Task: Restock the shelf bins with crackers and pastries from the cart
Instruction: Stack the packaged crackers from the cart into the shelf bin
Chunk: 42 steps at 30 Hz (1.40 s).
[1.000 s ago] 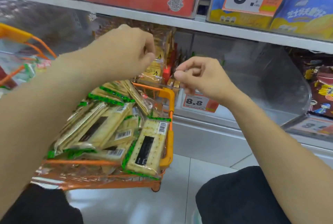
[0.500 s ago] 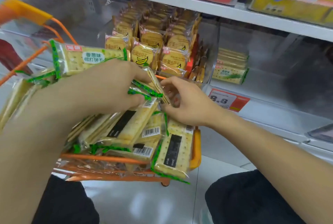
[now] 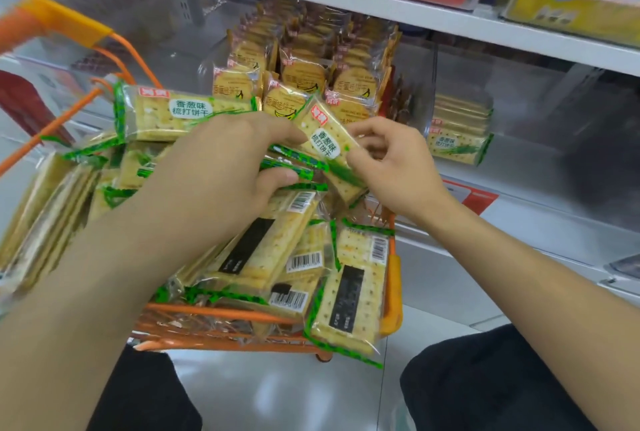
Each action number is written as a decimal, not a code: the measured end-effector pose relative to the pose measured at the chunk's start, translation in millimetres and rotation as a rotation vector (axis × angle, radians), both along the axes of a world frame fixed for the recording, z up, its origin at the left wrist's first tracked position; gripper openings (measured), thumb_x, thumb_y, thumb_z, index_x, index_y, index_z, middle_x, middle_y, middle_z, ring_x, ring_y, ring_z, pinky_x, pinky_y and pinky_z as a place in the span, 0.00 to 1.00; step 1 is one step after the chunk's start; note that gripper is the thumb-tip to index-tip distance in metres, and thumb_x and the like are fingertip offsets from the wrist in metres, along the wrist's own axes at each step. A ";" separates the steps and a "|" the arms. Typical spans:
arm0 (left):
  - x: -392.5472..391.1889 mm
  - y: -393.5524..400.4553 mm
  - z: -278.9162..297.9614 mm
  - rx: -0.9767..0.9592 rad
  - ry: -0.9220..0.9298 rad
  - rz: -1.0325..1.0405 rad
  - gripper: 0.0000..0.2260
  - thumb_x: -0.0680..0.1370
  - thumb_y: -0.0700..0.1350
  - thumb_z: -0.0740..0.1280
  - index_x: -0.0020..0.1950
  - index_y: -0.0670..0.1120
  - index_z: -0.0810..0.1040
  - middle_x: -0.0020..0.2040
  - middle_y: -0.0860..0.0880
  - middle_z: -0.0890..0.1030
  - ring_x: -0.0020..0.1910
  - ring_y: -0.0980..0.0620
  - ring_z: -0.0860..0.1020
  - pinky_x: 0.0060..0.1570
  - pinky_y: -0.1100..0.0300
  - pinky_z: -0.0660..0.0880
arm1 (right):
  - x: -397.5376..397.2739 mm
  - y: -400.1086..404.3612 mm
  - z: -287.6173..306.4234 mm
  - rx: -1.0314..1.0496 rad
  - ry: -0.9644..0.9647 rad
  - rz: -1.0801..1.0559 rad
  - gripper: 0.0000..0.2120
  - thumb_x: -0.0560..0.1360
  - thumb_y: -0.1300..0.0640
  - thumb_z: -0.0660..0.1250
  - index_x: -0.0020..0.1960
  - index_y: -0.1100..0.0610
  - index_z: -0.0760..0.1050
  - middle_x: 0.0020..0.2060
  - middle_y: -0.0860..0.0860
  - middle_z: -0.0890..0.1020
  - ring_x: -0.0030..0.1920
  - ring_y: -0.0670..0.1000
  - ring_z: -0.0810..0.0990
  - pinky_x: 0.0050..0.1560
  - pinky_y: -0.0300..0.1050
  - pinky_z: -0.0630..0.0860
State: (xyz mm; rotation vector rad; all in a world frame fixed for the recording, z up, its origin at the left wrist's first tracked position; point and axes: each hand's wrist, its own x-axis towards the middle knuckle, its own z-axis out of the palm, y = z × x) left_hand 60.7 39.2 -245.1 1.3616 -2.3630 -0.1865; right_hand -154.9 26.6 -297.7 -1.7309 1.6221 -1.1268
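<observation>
A green-edged cracker packet (image 3: 327, 144) is held tilted above the orange cart (image 3: 394, 278), pinched by the curled fingers of the right hand (image 3: 391, 167) at its lower right edge. The left hand (image 3: 225, 167) is curled round the packets beneath it, its fingertips touching the lifted packet's left side and its thumb pressed on a green seam. The cart is heaped with more cracker packets (image 3: 263, 250), many lying barcode-up; one packet (image 3: 180, 115) lies label-up at the far side of the heap. On the shelf (image 3: 519, 188) beyond, rows of banana biscuit packs (image 3: 301, 84) are stood in a clear bin, and to their right a short stack of green cracker packs (image 3: 459, 129) is seen in the neighbouring bin
</observation>
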 end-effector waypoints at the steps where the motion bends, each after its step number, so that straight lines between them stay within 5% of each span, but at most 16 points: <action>1: -0.2 0.5 1.1 -0.013 0.010 0.002 0.18 0.76 0.51 0.71 0.66 0.55 0.77 0.63 0.55 0.80 0.61 0.49 0.77 0.58 0.55 0.72 | -1.1 0.3 1.1 -0.010 -0.052 -0.007 0.08 0.77 0.59 0.68 0.55 0.50 0.79 0.40 0.45 0.85 0.40 0.45 0.84 0.39 0.46 0.81; 5: -3.4 3.1 3.5 -0.002 0.031 -0.032 0.18 0.74 0.48 0.74 0.63 0.56 0.79 0.54 0.58 0.81 0.54 0.54 0.79 0.53 0.60 0.71 | -2.7 2.0 3.5 -0.041 -0.126 -0.003 0.07 0.78 0.55 0.70 0.56 0.52 0.79 0.49 0.47 0.85 0.49 0.45 0.84 0.48 0.50 0.82; 9: -5.0 5.0 4.3 0.080 0.083 -0.143 0.19 0.71 0.51 0.76 0.60 0.58 0.79 0.47 0.64 0.75 0.47 0.61 0.78 0.47 0.66 0.68 | 3.5 6.3 5.1 -0.029 -0.004 0.101 0.10 0.78 0.47 0.70 0.58 0.48 0.78 0.52 0.47 0.83 0.52 0.47 0.82 0.53 0.50 0.78; 14: 21.1 -17.9 21.0 -0.131 0.032 0.064 0.23 0.74 0.62 0.61 0.62 0.51 0.79 0.62 0.46 0.78 0.63 0.43 0.73 0.63 0.44 0.69 | 17.1 7.3 6.7 0.278 -0.027 0.204 0.27 0.64 0.31 0.75 0.58 0.41 0.74 0.57 0.43 0.78 0.54 0.47 0.81 0.58 0.56 0.78; 19: 41.3 -39.6 11.7 0.160 -0.398 0.212 0.40 0.67 0.74 0.48 0.72 0.55 0.70 0.72 0.45 0.71 0.73 0.39 0.65 0.70 0.30 0.56 | 12.5 3.3 9.2 0.351 -0.189 0.173 0.19 0.67 0.57 0.78 0.55 0.46 0.78 0.57 0.50 0.79 0.49 0.52 0.84 0.53 0.61 0.82; 24: 34.6 -31.0 12.7 0.037 -0.356 0.248 0.33 0.71 0.73 0.51 0.68 0.59 0.73 0.66 0.43 0.72 0.67 0.39 0.66 0.67 0.38 0.59 | -2.5 0.3 13.3 0.455 -0.377 0.150 0.18 0.70 0.69 0.69 0.58 0.57 0.77 0.58 0.61 0.79 0.44 0.59 0.85 0.37 0.53 0.84; 28: 23.5 -24.1 10.8 -0.135 -0.299 0.155 0.30 0.70 0.71 0.54 0.64 0.58 0.77 0.57 0.45 0.74 0.60 0.42 0.68 0.60 0.45 0.60 | -19.8 1.1 19.1 0.512 -0.408 0.132 0.20 0.65 0.64 0.68 0.57 0.57 0.79 0.59 0.62 0.77 0.50 0.65 0.84 0.41 0.57 0.84; 32: 15.4 -24.0 12.4 -0.021 -0.257 0.077 0.28 0.72 0.71 0.60 0.68 0.59 0.73 0.63 0.48 0.71 0.65 0.44 0.67 0.65 0.41 0.58 | -36.1 5.9 22.8 0.544 -0.563 0.128 0.19 0.72 0.65 0.62 0.62 0.62 0.76 0.59 0.67 0.80 0.51 0.66 0.85 0.41 0.60 0.84; 36: 6.4 -23.9 17.4 0.053 -0.190 -0.003 0.28 0.73 0.68 0.59 0.68 0.56 0.74 0.62 0.47 0.72 0.64 0.44 0.69 0.60 0.42 0.70 | -50.3 15.2 27.5 0.589 -0.749 0.170 0.24 0.75 0.60 0.54 0.68 0.64 0.73 0.56 0.65 0.83 0.52 0.69 0.83 0.32 0.47 0.82; 40: -3.0 -19.0 24.9 0.027 -0.265 0.019 0.28 0.72 0.67 0.54 0.63 0.55 0.78 0.59 0.50 0.76 0.61 0.43 0.74 0.66 0.37 0.64 | -61.9 20.3 27.7 0.590 -0.749 0.145 0.23 0.78 0.56 0.52 0.67 0.64 0.74 0.56 0.64 0.84 0.48 0.67 0.84 0.26 0.43 0.80; 42: -6.9 -18.7 31.8 0.021 -0.243 0.003 0.25 0.74 0.67 0.57 0.61 0.53 0.79 0.53 0.52 0.78 0.56 0.42 0.78 0.63 0.41 0.69 | -66.1 22.7 27.0 0.585 -0.723 0.127 0.22 0.80 0.54 0.53 0.66 0.63 0.75 0.55 0.64 0.84 0.45 0.64 0.84 0.25 0.41 0.78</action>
